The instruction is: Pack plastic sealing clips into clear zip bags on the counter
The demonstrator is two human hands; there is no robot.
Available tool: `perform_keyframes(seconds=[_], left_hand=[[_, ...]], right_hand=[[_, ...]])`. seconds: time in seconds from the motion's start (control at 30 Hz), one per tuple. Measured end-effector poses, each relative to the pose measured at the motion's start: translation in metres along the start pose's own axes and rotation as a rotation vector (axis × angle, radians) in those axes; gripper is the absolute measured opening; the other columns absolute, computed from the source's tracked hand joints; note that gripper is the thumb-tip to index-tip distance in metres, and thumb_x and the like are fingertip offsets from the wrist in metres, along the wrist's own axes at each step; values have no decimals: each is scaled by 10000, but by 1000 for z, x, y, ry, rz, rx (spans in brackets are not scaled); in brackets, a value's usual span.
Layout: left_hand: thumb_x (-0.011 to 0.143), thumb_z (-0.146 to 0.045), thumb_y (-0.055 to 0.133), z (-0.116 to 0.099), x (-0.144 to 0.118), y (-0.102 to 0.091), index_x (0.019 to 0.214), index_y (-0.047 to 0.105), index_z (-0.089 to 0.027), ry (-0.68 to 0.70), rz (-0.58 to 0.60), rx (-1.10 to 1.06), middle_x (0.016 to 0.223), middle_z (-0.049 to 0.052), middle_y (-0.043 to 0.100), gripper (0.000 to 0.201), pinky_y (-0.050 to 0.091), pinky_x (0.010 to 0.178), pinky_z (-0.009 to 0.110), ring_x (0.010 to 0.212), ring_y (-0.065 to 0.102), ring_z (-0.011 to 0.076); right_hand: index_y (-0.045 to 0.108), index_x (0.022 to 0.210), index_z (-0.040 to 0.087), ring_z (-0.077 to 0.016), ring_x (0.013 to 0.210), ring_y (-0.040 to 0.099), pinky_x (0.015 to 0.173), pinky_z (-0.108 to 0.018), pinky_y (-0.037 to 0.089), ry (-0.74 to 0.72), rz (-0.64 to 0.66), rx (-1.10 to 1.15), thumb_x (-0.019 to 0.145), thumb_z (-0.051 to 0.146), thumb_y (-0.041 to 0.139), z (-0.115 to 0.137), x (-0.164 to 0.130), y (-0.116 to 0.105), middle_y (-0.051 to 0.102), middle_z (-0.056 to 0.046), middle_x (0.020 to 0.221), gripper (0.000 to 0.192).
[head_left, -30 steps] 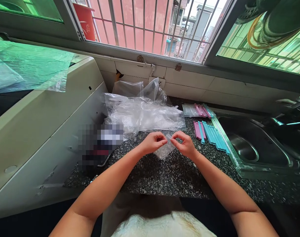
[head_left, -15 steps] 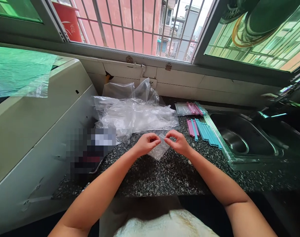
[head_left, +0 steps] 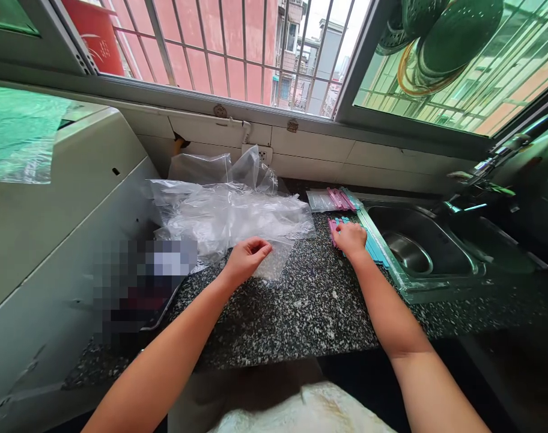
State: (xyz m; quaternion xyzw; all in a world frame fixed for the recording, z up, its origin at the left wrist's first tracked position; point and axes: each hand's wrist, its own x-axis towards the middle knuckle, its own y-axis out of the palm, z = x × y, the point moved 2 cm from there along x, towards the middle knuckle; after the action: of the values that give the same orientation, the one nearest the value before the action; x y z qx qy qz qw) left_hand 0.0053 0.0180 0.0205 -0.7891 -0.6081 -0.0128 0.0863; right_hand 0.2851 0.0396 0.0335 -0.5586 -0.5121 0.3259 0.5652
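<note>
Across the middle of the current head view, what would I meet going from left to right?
Pale metal housing, bare left hand, small clear plastic bag, bare right hand, dark stainless-steel sink basin.

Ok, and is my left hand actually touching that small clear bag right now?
Touching. The head view shows the left hand with thumb and fingertips pinched together at the upper edge of the small clear bag, which spreads out from them.
</note>
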Motion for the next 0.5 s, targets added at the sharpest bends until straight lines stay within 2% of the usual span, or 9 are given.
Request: perform_keyframes(seconds=[0.13, 0.5], left_hand=[[650, -354, 583, -1, 0, -2, 612, 576, -134, -12, -11, 2, 544, -21, 502, 224, 342, 531, 219, 536, 421, 84], [647, -335, 575, -2, 0, -2, 616, 578, -132, -46, -21, -11, 550, -17, 496, 205, 334, 535, 228, 537, 416, 86]], right_hand=[[677, 966, 121, -290, 957, 548, 738, -361, 358, -32, 5, -54, 818, 329, 473, 8, -3, 3, 654, -182, 939, 326], [624, 1021, 100, -292, 958, 539, 745, -363, 327, -87, 38, -61, 799, 345, 500, 18, -8, 4, 639, -174, 985, 353]])
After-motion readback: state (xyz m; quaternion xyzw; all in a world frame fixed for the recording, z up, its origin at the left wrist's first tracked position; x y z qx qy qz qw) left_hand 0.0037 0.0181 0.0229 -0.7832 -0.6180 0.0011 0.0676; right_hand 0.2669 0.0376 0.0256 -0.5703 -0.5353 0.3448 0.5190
